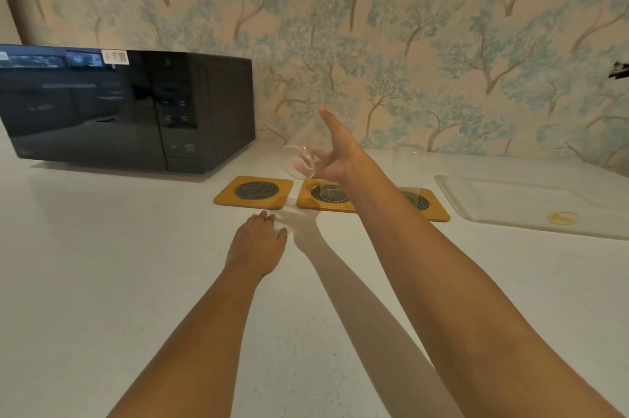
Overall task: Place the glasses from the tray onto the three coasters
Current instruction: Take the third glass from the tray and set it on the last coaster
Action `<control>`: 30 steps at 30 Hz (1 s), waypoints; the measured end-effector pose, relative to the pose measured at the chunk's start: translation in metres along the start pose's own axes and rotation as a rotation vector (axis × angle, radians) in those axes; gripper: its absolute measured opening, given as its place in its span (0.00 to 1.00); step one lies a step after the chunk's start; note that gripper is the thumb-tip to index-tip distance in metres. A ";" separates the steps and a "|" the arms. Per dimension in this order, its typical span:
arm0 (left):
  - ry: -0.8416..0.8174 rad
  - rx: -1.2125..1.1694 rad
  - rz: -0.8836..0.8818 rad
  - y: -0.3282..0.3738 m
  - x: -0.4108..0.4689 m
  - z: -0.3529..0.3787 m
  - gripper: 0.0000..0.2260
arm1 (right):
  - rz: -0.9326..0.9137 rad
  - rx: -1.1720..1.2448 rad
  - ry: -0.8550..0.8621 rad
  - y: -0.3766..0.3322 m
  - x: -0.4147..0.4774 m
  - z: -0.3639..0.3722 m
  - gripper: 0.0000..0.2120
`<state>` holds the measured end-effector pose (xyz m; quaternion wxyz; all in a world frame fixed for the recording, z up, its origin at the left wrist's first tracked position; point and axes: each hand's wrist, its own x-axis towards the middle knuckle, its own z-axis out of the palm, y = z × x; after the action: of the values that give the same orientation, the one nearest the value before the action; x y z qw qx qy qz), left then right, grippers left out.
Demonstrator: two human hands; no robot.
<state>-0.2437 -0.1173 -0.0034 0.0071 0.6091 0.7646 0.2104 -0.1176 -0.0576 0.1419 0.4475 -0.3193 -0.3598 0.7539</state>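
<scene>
Three yellow square coasters with dark mesh centres lie in a row on the white counter: left coaster [253,192], middle coaster [308,201], right coaster [434,210]. My right hand [335,162] holds a clear glass [301,155], tilted, in the air above the gap between the left and middle coasters; my index finger sticks out upward. A faint clear glass [408,172] stands on the right coaster. What looks like another glass base [331,193] sits on the middle coaster, partly hidden by my hand. My left hand [258,240] rests flat on the counter before the left coaster.
A clear tray [510,199] with a small yellow sticker [563,217] lies at the right with no glasses on it. A black microwave [129,111] stands at the back left. Patterned wallpaper rises behind the counter.
</scene>
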 end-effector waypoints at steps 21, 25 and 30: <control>0.085 -0.001 -0.101 -0.017 0.021 0.009 0.22 | 0.278 -0.220 -0.061 0.017 0.059 0.024 0.37; 0.124 -0.030 -0.067 -0.016 0.018 0.007 0.19 | 0.213 -0.508 -0.058 0.021 0.064 0.034 0.36; 0.130 -0.004 -0.063 -0.014 0.017 0.004 0.18 | -0.081 -1.026 0.004 0.024 0.075 0.041 0.33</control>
<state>-0.2601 -0.1024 -0.0070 -0.0348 0.5698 0.7819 0.2507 -0.1917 -0.0082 0.1320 0.2629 -0.4852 -0.6946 0.4615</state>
